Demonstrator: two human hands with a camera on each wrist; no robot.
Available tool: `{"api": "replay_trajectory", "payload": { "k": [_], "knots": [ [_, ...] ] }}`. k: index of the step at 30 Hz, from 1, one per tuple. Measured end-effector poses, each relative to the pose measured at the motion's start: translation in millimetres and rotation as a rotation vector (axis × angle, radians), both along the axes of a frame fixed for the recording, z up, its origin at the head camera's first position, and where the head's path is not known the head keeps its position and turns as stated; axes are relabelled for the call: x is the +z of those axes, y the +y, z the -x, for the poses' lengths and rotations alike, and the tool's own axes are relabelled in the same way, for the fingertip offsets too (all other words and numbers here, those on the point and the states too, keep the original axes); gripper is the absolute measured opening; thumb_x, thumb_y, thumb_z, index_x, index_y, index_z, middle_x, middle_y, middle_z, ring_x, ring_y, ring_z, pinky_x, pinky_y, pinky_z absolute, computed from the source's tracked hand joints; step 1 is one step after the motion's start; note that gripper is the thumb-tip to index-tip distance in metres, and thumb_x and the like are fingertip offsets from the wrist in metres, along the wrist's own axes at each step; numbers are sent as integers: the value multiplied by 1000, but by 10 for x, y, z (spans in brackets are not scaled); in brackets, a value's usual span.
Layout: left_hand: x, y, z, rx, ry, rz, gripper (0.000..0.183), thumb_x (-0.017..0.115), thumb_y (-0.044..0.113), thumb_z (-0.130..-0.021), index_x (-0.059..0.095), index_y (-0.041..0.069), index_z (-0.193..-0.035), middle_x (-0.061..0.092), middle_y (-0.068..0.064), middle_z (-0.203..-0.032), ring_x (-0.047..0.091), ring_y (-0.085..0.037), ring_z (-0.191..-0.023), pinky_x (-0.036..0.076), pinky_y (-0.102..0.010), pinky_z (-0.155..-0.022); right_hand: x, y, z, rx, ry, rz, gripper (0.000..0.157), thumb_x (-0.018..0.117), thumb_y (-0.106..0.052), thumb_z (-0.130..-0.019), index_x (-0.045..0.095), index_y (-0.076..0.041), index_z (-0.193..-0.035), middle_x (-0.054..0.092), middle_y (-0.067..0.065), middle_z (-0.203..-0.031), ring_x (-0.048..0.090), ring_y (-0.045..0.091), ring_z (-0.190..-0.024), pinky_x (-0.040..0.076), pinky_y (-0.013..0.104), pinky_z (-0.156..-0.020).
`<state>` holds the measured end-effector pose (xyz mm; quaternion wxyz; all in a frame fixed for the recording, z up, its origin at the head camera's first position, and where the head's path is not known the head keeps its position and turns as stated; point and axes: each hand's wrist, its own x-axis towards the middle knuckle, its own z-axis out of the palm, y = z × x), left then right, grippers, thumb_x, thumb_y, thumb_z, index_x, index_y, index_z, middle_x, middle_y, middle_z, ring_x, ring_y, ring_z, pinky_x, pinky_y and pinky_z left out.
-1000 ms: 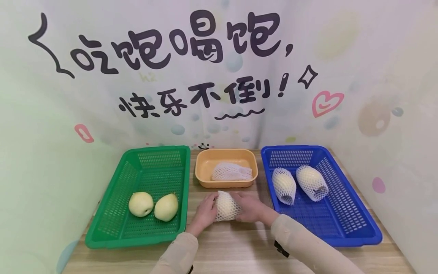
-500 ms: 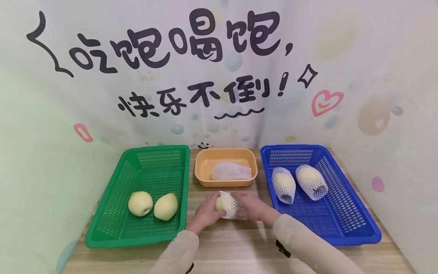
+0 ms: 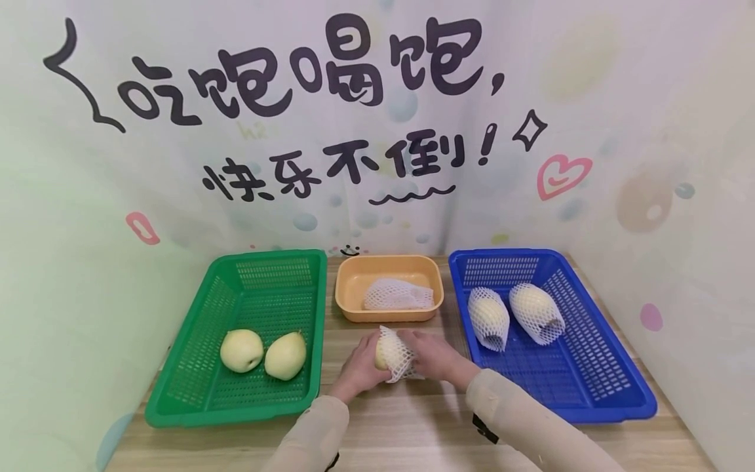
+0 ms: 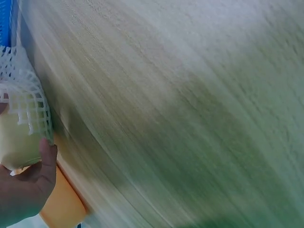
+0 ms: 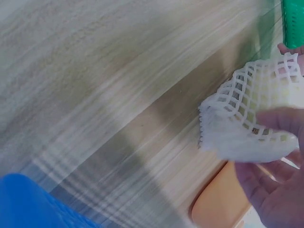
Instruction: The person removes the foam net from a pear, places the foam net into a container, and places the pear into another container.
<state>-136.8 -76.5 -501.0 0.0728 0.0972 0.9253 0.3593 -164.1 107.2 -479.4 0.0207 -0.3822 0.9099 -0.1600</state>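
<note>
- While the left hand (image 3: pixel 364 366) cups the bare end of a pear (image 4: pixel 16 137), the right hand (image 3: pixel 435 357) takes the other side, and the net (image 3: pixel 402 359) sits between them, only part of the way over the fruit!
- Left grip: fingers curled round the pear, one fingertip right at the net's edge in the left wrist view, probably so the fruit stays steady and the mesh can be guided.
- Right grip: thumb on one face of the net, fingers on the other, in the right wrist view; that pinch likely takes hold of slack mesh without squeezing hard on the pear.
- And where is the pear? Low over the table (image 3: pixel 407 429), just in front of the orange tray (image 3: pixel 345 314), between two baskets; whether it rests on the wood, the hands hide.
- Behind it, more netting (image 3: pixel 392 296) lies in that tray, central, presumably so either hand can reach it.
- Over on the left, the green basket (image 3: pixel 274 288) has two bare pears, one here (image 3: pixel 242 351), its neighbour there (image 3: pixel 286 356); it looks like the unwrapped side.
- Across on the right, the blue basket (image 3: pixel 542 380) has two wrapped pears, one by its left wall (image 3: pixel 489 318), the other beside it (image 3: pixel 533 311), lying apart, seemingly the side for netted fruit.
</note>
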Motion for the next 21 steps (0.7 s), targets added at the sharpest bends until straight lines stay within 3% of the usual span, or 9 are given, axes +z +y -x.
{"api": "replay_trajectory", "payload": {
  "k": [3, 6, 13, 21],
  "knots": [
    [3, 4, 3, 10, 2, 13, 83, 78, 15, -68, 32, -2, -135, 42, -22, -125, 47, -38, -107, 41, -48, -86, -4, -17, -13, -8, -61, -17, 70, 75, -14, -71, 40, 2, -130, 55, 24, -113, 56, 36, -97, 44, 47, -83],
    [2, 5, 7, 18, 5, 20, 86, 79, 17, -67, 31, -5, -134, 42, -23, -123, 49, -37, -105, 42, -47, -85, -9, -41, -24, 18, -57, -1, 71, 73, -19, -75, 37, 4, -132, 52, 27, -116, 55, 37, -100, 42, 47, -86],
    [25, -15, 5, 33, -14, -6, 83, 79, 20, -66, 33, -8, -130, 46, -22, -118, 51, -34, -100, 42, -45, -84, -12, -37, -6, 49, 39, 37, 57, 71, -7, -75, 46, 3, -126, 59, 21, -102, 60, 32, -85, 48, 44, -73],
    [29, 7, -47, 22, -2, 10, 79, 75, 36, -67, 39, -3, -126, 50, -20, -110, 52, -32, -94, 44, -44, -77, 41, 36, -15, -33, 41, -19, 42, 62, 3, -75, 56, -2, -116, 63, 15, -97, 59, 30, -84, 48, 44, -67]
  ]
}}
